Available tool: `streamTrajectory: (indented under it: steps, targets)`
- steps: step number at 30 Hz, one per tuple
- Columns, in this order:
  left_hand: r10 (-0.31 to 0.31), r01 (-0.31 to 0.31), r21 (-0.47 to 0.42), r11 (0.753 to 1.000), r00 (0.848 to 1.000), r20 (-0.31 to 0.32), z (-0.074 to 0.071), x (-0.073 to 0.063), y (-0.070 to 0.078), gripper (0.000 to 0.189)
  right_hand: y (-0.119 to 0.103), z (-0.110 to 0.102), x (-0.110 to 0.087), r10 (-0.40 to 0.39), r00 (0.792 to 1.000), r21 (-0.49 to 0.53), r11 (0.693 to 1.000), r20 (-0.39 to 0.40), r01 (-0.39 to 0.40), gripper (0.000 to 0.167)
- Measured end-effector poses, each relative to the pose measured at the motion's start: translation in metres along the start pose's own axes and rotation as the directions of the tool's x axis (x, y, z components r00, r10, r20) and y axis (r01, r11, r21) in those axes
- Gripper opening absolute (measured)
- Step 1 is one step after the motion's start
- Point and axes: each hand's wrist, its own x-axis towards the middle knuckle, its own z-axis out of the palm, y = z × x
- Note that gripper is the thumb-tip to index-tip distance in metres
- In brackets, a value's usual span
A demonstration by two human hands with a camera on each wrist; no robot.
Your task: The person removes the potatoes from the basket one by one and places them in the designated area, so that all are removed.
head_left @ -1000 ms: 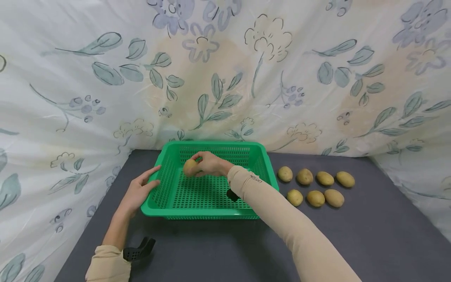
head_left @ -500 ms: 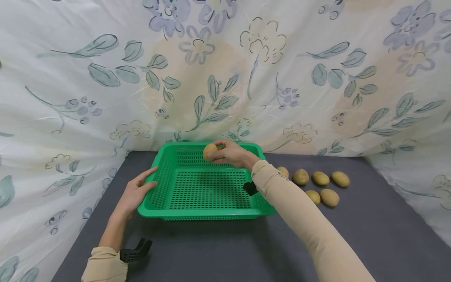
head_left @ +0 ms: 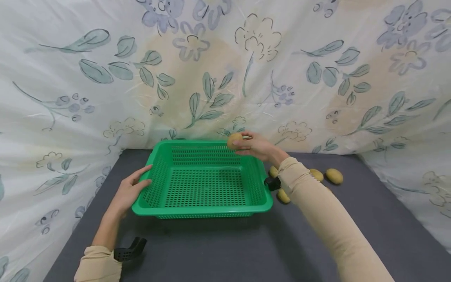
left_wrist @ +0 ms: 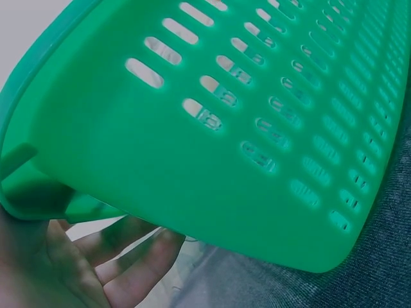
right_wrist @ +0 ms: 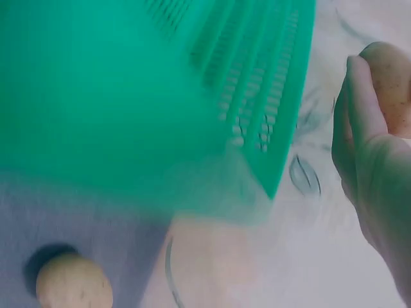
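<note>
Above the far right part of the green plastic basket (head_left: 206,212), my right hand (head_left: 258,145) holds a potato (head_left: 234,141) between thumb and fingers. The same potato (right_wrist: 390,86) shows at the right edge of the right wrist view, gripped by the right hand (right_wrist: 379,160). My left hand (head_left: 127,192) grips the basket's left rim, with thumb and a finger over its edge. In the left wrist view, the fingers of the left hand (left_wrist: 122,260) curl at the outer side of the basket (left_wrist: 148,160). No potato shows inside the basket.
Several potatoes lie on the dark table (head_left: 211,250) right of the basket, including one potato (head_left: 334,176) at the far end. The right forearm (head_left: 327,211) partly hides the group. A floral cloth (head_left: 197,78) hangs behind and beside the table.
My right hand has lifted the potato out of the basket's left part and carried it right, to above the far rim. The left hand stays at the left rim.
</note>
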Motion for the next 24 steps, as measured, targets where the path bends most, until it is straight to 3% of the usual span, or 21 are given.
streamTrajectory:
  steps: [9, 24]
  targets:
    - [-0.002, 0.002, 0.025, 1.0, 1.0, 0.001, -0.003, 0.001, 0.002, 0.056, -0.013, -0.034, -0.025, -0.004, 1.0, -0.02, 1.0, -0.019, 0.003, 0.063]
    - [0.002, -0.002, 0.019, 1.0, 1.0, 0.002, 0.0, 0.002, 0.0, 0.058, -0.01, -0.09, -0.059, 0.006, 0.999, -0.079, 0.997, -0.045, -0.01, 0.069]
